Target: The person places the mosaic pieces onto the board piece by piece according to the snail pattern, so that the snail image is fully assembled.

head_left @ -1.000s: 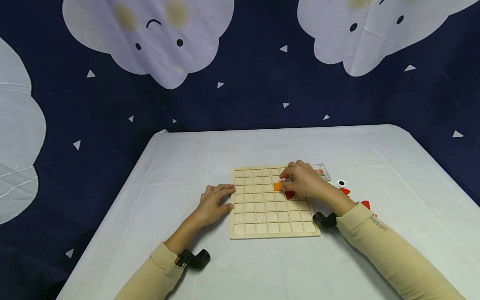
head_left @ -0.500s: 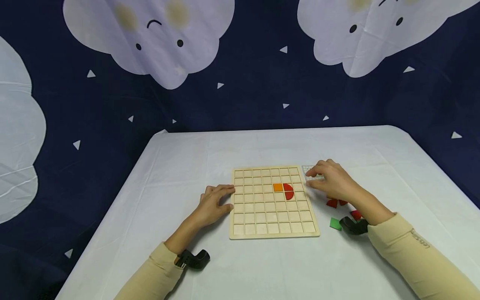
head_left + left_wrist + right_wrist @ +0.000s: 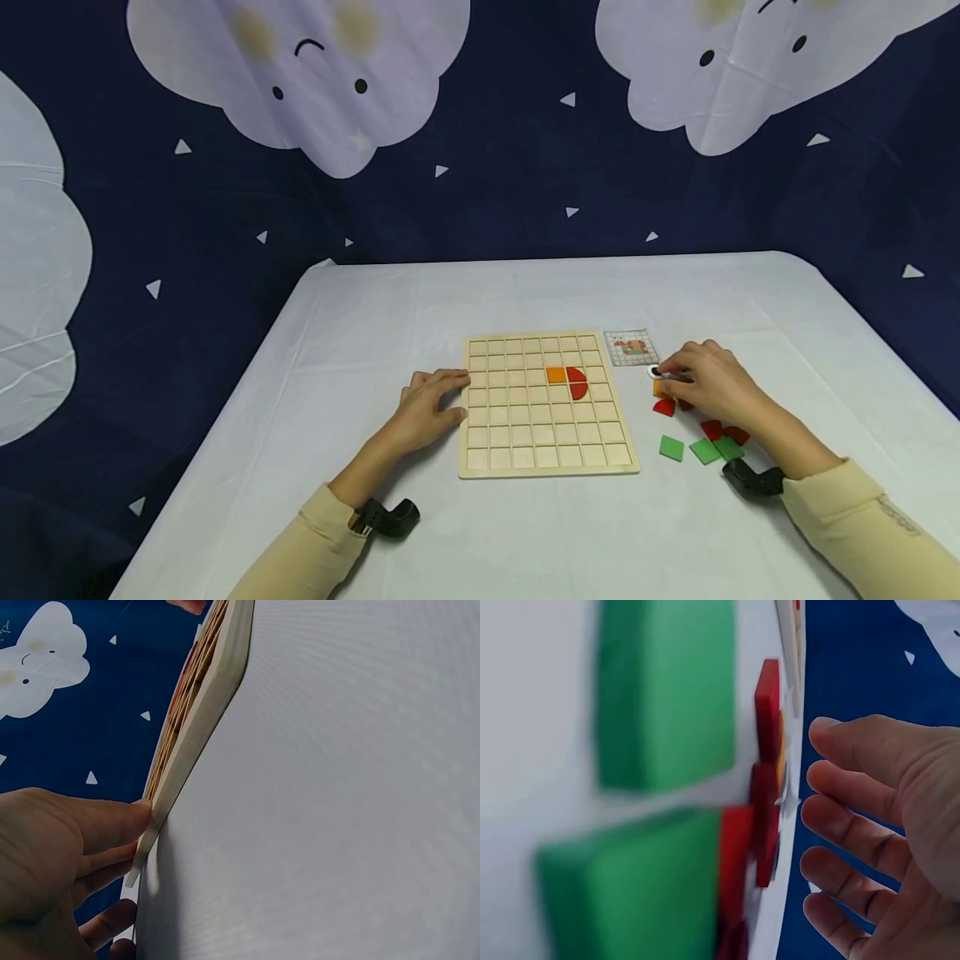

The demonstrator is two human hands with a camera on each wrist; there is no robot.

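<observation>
My left hand (image 3: 423, 412) rests at the left edge of a wooden grid board (image 3: 521, 437), its thumb (image 3: 124, 823) touching the rim in the left wrist view. On the board lie an orange square tile (image 3: 556, 375) and two red quarter-circle tiles, the upper red tile (image 3: 576, 374) and the lower red tile (image 3: 578, 390). Right of the board my right hand (image 3: 716, 385) hovers over loose pieces. In the right wrist view its fingers are loosely bent and hold nothing. Nearest its fingertips are a white eye disc (image 3: 653, 372) and a partly hidden orange tile (image 3: 657, 388).
A small printed pattern card (image 3: 631, 347) lies beside the board's upper right corner. Several red quarter-circle tiles (image 3: 663, 407) and green square tiles (image 3: 671, 447) are spread on the white table (image 3: 562, 542) under and near the right hand. A dark cloud-print curtain (image 3: 510, 200) hangs behind.
My right hand has drawn away from the board to the right, over the loose pieces, uncovering the upper red tile, the card and the green tiles. The left hand stays put.
</observation>
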